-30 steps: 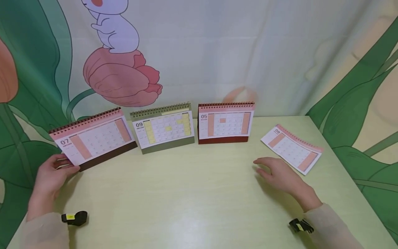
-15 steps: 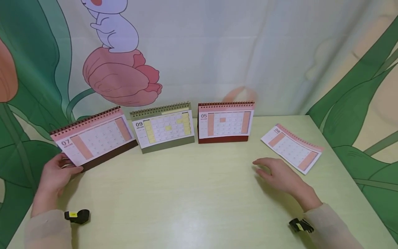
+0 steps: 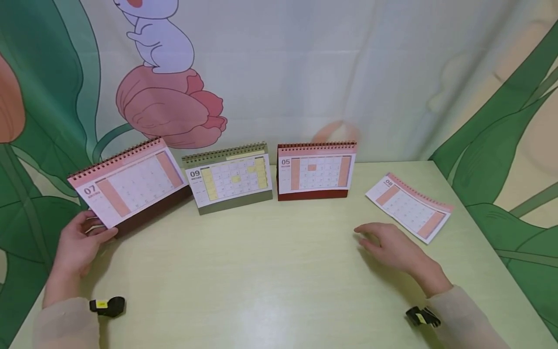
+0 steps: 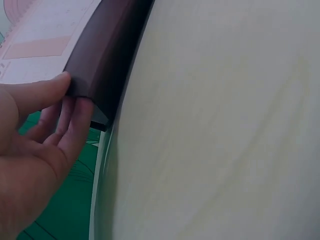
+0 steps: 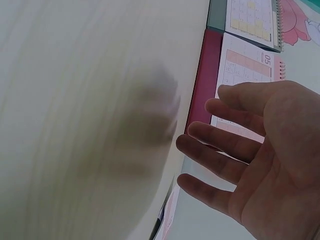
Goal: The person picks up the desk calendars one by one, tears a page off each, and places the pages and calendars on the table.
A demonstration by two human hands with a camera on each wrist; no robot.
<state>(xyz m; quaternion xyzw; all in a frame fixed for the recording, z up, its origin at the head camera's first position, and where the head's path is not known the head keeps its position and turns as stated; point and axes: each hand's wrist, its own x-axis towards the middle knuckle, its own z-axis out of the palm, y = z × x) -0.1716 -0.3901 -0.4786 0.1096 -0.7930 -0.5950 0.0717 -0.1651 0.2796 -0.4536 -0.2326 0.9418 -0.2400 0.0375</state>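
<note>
My left hand [image 3: 78, 242] pinches the lower left corner of a pink spiral desk calendar [image 3: 135, 184] marked 07, which has a dark brown base. In the left wrist view the thumb lies on the front of the base [image 4: 102, 50] and the fingers are behind it. The calendar is tilted, its left end nearer to me. My right hand [image 3: 392, 249] holds nothing and hovers over the table with loosely bent fingers, left of a pink calendar [image 3: 409, 207] marked 08. In the right wrist view its fingers are spread apart.
Right of the 07 calendar stands a green desk calendar [image 3: 231, 179] marked 09. Beside it is a pink one [image 3: 316, 172] marked 05 with a red base. All are on a pale wooden table [image 3: 261, 271], with a printed curtain [image 3: 279, 72] behind.
The 07 calendar has risen a little in my left hand, and more of its brown base shows below the page. My left hand has shifted slightly right. The right hand has hardly moved.
</note>
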